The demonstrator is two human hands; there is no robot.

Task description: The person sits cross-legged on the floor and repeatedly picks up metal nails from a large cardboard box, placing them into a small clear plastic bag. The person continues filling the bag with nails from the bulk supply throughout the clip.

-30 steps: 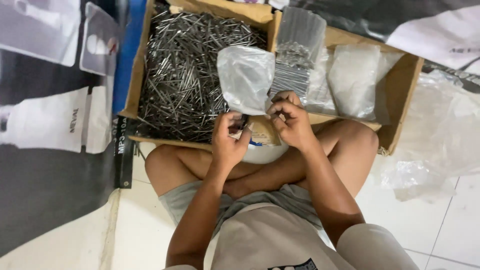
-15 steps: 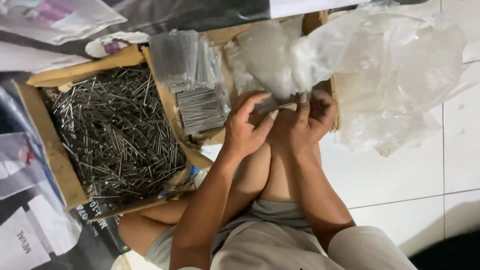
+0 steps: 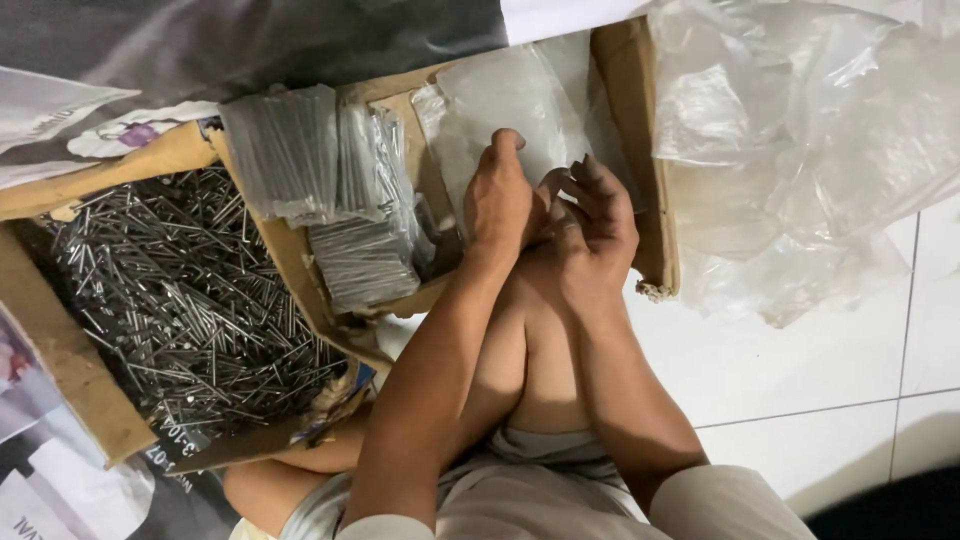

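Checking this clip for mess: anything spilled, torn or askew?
No spill: the loose nails stay inside their box. That box's near edge looks torn and crumpled. Clear bags lie heaped on the floor beside both hands.

Two hands, two cardboard boxes, two packed nail bags, countless loose nails.

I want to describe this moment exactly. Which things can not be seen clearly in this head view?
- What the left hand and right hand pinch: their own fingers cover it.
- Floor of the smaller cardboard box: hidden by clear plastic bags and both hands.
- Box of loose nails: its left side is cut off by the picture edge.
- Crumpled plastic sheet: whatever lies under it is blurred by folds.
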